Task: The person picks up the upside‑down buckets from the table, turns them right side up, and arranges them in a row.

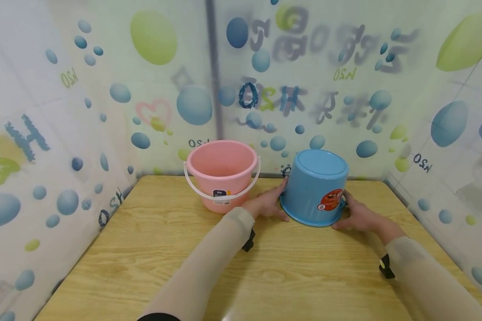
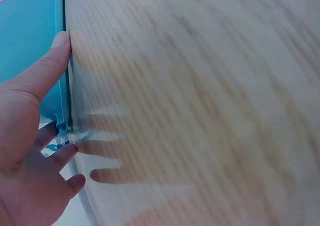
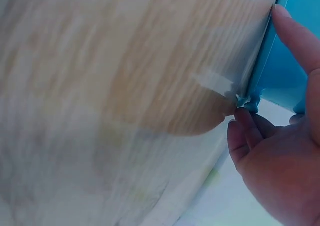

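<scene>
A blue bucket (image 1: 315,189) stands upside down on the wooden table, its base up and a red label on its side. My left hand (image 1: 268,205) holds its left side low down, and my right hand (image 1: 359,215) holds its right side. In the left wrist view the thumb of my left hand (image 2: 30,136) lies against the blue bucket (image 2: 30,41) at its rim, with the fingers around the side. The right wrist view has the thumb of my right hand (image 3: 285,151) at the rim of the blue bucket (image 3: 287,61), its other fingers bent by the handle joint.
A pink bucket (image 1: 221,191) stands upright just left of my left hand, its white handle hanging down in front. The wooden table (image 1: 289,276) meets a wall (image 1: 164,147) covered with blue and green spots at the back and sides.
</scene>
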Motion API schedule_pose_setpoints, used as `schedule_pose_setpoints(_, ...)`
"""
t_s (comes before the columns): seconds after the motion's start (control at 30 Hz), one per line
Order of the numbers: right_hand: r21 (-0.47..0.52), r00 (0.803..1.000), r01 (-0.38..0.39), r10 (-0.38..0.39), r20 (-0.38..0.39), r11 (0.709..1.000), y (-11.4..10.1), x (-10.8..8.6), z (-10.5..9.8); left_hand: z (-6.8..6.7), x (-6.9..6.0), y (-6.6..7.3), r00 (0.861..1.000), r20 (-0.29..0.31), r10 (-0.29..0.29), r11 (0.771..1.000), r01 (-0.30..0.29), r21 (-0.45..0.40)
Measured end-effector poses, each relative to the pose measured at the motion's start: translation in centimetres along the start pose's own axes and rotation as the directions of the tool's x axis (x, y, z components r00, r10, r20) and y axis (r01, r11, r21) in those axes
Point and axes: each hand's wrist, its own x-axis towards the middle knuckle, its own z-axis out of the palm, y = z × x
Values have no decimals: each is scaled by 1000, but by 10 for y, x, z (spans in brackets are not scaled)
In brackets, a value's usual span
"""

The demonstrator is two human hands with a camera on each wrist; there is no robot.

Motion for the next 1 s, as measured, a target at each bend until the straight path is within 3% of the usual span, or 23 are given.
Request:
schedule_pose_setpoints(0.43,93,994,105,-102,-34,990,2,-6,-3,-8,-8,1,999,-34,20,1000,-21,-6)
schedule_pose_setpoints(0.63,154,989,143,-137,-49,978,2,-14,-4,-11,-14,-1,996,-44,84,990,-88,-111)
schedule_pose_setpoints(0.77,206,988,149,-136,-73,967,-1,-21,-5,-11,-17,-3,989,-58,134,970,-143,-198)
schedule_pose_setpoints(1.0,214,986,141,-118,-120,967,-7,-34,-8,-13,-26,1,983,-98,155,929,-179,-323)
